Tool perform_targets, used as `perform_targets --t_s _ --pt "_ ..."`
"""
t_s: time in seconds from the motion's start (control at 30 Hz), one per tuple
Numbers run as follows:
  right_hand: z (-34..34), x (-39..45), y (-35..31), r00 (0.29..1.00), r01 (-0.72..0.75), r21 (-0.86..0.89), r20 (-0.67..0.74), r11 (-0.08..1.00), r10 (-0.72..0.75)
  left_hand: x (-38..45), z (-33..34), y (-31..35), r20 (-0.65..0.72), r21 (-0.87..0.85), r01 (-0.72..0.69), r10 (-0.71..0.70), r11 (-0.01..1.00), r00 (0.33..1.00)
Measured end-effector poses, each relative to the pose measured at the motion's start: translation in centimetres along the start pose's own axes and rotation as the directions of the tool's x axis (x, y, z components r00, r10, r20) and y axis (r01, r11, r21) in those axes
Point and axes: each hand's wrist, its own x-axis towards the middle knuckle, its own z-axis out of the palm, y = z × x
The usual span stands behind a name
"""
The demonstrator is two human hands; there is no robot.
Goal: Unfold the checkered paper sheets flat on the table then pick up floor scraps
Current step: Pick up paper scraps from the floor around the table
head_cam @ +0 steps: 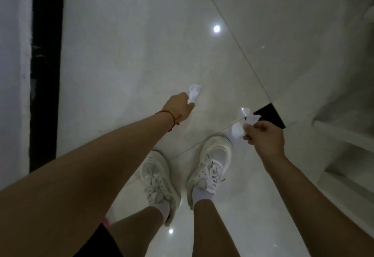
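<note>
Gripping a crumpled white scrap (193, 93) in left hand (181, 106), right hand (263, 136) pinching paper scraps (245, 122), hands apart.

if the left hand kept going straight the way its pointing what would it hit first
Probably just the pale floor tile. The left hand, already gripping a crumpled paper scrap, points forward and down; nothing else shows ahead of it. Its height above the floor is unclear.

Crumpled white paper scraps (193, 93) over glossy, smooth floor tiles (131, 44); white mesh-cloth sneakers (212, 161).
</note>
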Motion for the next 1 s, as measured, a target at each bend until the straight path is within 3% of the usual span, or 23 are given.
perform_targets --t_s 0.1,0.23,0.53,0.83,1.0 --pt "1.9 1.9 1.6 0.997 -0.071 0.12 0.009 0.99 0.07 3.5 2.5 -0.7 -0.082 0.031 0.002 0.0 1.0 0.997" --pt "3.6 2.6 3.4 0.987 -0.162 0.233 0.053 0.959 0.154 6.3 4.7 -1.0 -0.235 -0.074 0.052 -0.068 0.996 0.969" --pt "2.1 0.5 1.3 0.975 -0.21 0.289 -0.007 0.934 0.221 1.9 3.0 -0.4 -0.256 -0.325 -0.062 -0.025 0.944 0.966" --pt "-0.8 -9.7 -10.1 0.998 -0.064 0.204 0.038 0.977 0.057 -13.5 -8.1 1.1 -0.41 -0.564 -0.155 -0.112 0.811 0.905" --pt "-3.7 -18.5 -16.9 0.98 0.171 0.063 0.093 0.983 -0.176 -23.7 -15.1 1.4 -0.491 -0.625 -0.203 -0.178 0.754 0.853"
